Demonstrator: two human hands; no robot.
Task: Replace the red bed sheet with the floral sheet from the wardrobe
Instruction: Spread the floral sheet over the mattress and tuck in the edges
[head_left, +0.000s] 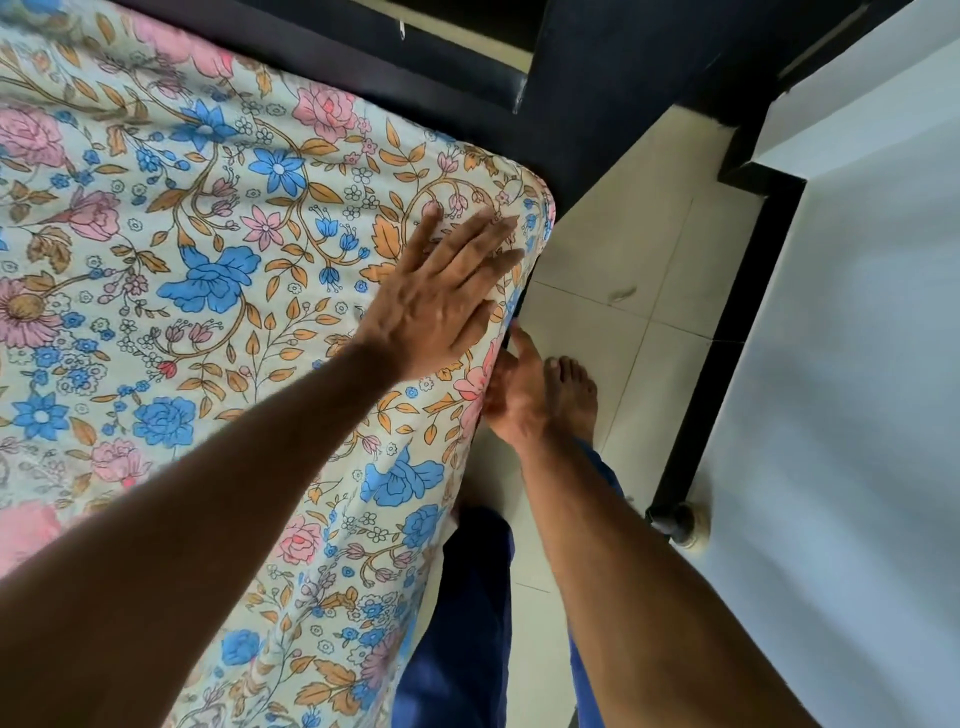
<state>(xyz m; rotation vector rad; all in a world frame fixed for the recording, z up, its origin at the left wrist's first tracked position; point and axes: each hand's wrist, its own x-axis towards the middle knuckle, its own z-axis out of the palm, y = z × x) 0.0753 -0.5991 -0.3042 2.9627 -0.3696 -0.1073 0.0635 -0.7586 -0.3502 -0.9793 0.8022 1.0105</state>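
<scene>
The floral sheet (218, 270), cream with pink and blue flowers and orange leaves, covers the mattress across the left of the view and wraps over its corner at the upper right. My left hand (447, 291) lies flat on top of the sheet near that corner, fingers spread. My right hand (511, 387) is lower, against the side of the mattress, with its fingers on the sheet's hanging edge; whether it grips the cloth is hidden. No red sheet is in view.
A dark bed frame (582, 93) runs behind the mattress corner. Pale floor tiles (639, 270) fill a narrow gap between the bed and a white wall (857, 364) with dark skirting (727, 343). My bare foot (571, 395) and blue trousers (467, 623) stand in that gap.
</scene>
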